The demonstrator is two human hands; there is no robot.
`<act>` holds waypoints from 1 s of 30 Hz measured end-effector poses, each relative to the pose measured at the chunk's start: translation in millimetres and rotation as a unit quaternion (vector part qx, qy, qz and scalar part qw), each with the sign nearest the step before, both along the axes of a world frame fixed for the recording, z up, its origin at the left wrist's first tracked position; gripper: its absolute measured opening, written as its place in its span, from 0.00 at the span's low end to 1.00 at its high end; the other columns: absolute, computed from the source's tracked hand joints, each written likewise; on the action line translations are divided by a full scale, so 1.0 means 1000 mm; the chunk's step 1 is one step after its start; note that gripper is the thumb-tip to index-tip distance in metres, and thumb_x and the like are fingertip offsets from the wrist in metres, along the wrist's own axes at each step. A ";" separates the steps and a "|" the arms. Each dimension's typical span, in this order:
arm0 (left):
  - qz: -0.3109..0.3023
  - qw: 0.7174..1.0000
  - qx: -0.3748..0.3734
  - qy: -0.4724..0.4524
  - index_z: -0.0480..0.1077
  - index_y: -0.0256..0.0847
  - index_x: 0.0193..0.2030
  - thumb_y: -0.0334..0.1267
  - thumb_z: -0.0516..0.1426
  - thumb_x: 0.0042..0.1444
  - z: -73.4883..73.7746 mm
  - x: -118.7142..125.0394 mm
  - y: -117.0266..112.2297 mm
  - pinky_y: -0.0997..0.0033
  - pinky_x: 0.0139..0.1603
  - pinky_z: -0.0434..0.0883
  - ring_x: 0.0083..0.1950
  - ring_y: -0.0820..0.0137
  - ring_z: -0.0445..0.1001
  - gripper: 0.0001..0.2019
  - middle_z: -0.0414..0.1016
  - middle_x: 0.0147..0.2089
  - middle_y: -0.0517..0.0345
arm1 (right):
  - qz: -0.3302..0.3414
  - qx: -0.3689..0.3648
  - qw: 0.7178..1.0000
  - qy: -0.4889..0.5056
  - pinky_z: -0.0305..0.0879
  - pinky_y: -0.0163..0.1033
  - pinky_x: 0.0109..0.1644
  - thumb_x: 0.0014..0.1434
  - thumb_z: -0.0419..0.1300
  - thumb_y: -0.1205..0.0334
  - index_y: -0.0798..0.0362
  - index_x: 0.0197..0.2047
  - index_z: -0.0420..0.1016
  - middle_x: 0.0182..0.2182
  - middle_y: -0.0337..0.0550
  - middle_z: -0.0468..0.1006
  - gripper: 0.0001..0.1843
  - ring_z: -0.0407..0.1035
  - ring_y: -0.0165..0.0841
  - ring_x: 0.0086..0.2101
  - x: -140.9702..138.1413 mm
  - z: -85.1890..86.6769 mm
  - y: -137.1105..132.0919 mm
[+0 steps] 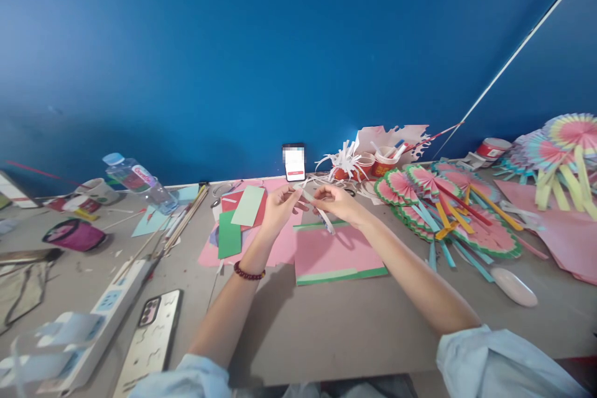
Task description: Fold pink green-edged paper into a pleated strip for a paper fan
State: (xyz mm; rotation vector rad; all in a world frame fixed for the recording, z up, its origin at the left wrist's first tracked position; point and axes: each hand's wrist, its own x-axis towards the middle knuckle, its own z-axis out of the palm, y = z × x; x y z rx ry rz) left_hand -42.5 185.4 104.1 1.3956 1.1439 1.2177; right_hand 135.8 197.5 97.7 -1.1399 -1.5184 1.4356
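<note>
Over the middle of the table, both hands are raised close together with their fingertips pinched. A thin white strip, perhaps tape, runs between them, and its curled end dangles below my right hand. My left hand pinches near the strip's other end; its fingers partly hide it. Beneath the hands lies a pink sheet with green bands along its near and far edges. Just left of it are a pale green card, a dark green card and more pink paper.
A lit phone leans against the blue wall. Pleated paper fans spread at right near a white mouse-shaped object. At left are a water bottle, a power strip, another phone and thin sticks.
</note>
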 end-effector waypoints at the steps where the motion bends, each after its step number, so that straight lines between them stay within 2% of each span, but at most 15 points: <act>1: 0.001 1.000 0.000 0.001 0.68 0.38 0.30 0.54 0.61 0.50 0.000 0.000 0.000 0.77 0.21 0.65 0.27 0.66 0.79 0.18 0.77 0.25 0.55 | 0.005 0.007 1.000 -0.009 0.71 0.41 0.40 0.46 0.69 0.47 0.51 0.33 0.69 0.28 0.36 0.77 0.20 0.75 0.33 0.30 0.000 -0.001 0.000; 8: 0.007 1.000 -0.005 -0.003 0.68 0.38 0.29 0.54 0.61 0.49 0.001 0.001 0.000 0.77 0.21 0.64 0.26 0.66 0.78 0.19 0.77 0.24 0.55 | 0.022 0.006 1.000 -0.015 0.69 0.39 0.39 0.46 0.68 0.46 0.52 0.31 0.71 0.26 0.37 0.78 0.19 0.75 0.34 0.31 0.001 -0.002 0.000; 11: -0.013 1.000 -0.008 -0.021 0.69 0.38 0.31 0.54 0.61 0.49 0.002 0.002 0.000 0.77 0.22 0.65 0.27 0.67 0.78 0.19 0.77 0.25 0.54 | 0.032 0.020 0.999 -0.019 0.69 0.40 0.41 0.47 0.67 0.47 0.52 0.30 0.72 0.26 0.38 0.79 0.17 0.75 0.34 0.32 0.002 0.000 0.000; 14: -0.044 0.999 -0.005 0.003 0.72 0.38 0.32 0.52 0.63 0.47 0.001 0.001 0.001 0.75 0.24 0.68 0.30 0.67 0.78 0.18 0.78 0.27 0.54 | 0.037 0.019 0.999 -0.023 0.69 0.41 0.43 0.47 0.68 0.49 0.53 0.30 0.73 0.27 0.39 0.80 0.16 0.76 0.35 0.34 0.002 0.002 -0.001; 16: -0.038 0.999 0.005 0.027 0.74 0.38 0.30 0.50 0.65 0.45 0.000 0.000 0.002 0.74 0.26 0.69 0.32 0.67 0.77 0.16 0.78 0.28 0.54 | 0.035 -0.002 0.999 -0.008 0.70 0.42 0.45 0.46 0.69 0.50 0.53 0.30 0.72 0.28 0.40 0.80 0.16 0.76 0.36 0.35 0.001 0.002 -0.001; 20: -0.009 0.999 0.017 0.040 0.75 0.38 0.29 0.50 0.64 0.46 -0.003 -0.003 0.004 0.73 0.28 0.70 0.33 0.67 0.77 0.15 0.79 0.29 0.53 | 0.014 -0.018 1.000 0.021 0.72 0.43 0.47 0.44 0.71 0.53 0.51 0.36 0.71 0.37 0.41 0.80 0.19 0.77 0.34 0.36 -0.001 -0.001 -0.001; 23: -0.004 0.999 0.020 0.044 0.75 0.38 0.31 0.49 0.64 0.47 -0.004 -0.003 0.004 0.74 0.28 0.70 0.34 0.66 0.78 0.15 0.79 0.30 0.53 | -0.006 0.001 0.999 0.045 0.73 0.43 0.46 0.41 0.73 0.56 0.50 0.39 0.69 0.46 0.42 0.76 0.23 0.77 0.31 0.34 -0.003 -0.005 0.001; 25: -0.004 0.999 0.023 0.041 0.75 0.38 0.31 0.49 0.63 0.48 -0.003 -0.003 0.004 0.74 0.27 0.70 0.34 0.66 0.78 0.14 0.79 0.30 0.53 | -0.017 -0.008 0.998 0.063 0.74 0.43 0.45 0.40 0.74 0.56 0.50 0.39 0.68 0.48 0.42 0.74 0.25 0.77 0.30 0.32 -0.004 -0.006 0.001; 27: -0.002 0.999 0.029 0.035 0.74 0.38 0.31 0.49 0.62 0.48 -0.003 -0.002 0.003 0.75 0.27 0.69 0.33 0.66 0.78 0.14 0.79 0.30 0.53 | -0.027 -0.026 0.996 0.082 0.75 0.43 0.43 0.39 0.74 0.55 0.50 0.39 0.68 0.45 0.41 0.75 0.25 0.77 0.30 0.31 -0.006 -0.007 0.002; 30: 0.007 0.999 0.041 0.030 0.72 0.39 0.31 0.49 0.62 0.50 -0.002 -0.001 0.002 0.74 0.26 0.69 0.32 0.67 0.77 0.14 0.79 0.30 0.54 | -0.022 -0.054 0.995 0.079 0.74 0.39 0.32 0.40 0.73 0.54 0.50 0.38 0.67 0.32 0.37 0.77 0.25 0.75 0.31 0.26 -0.007 -0.008 0.003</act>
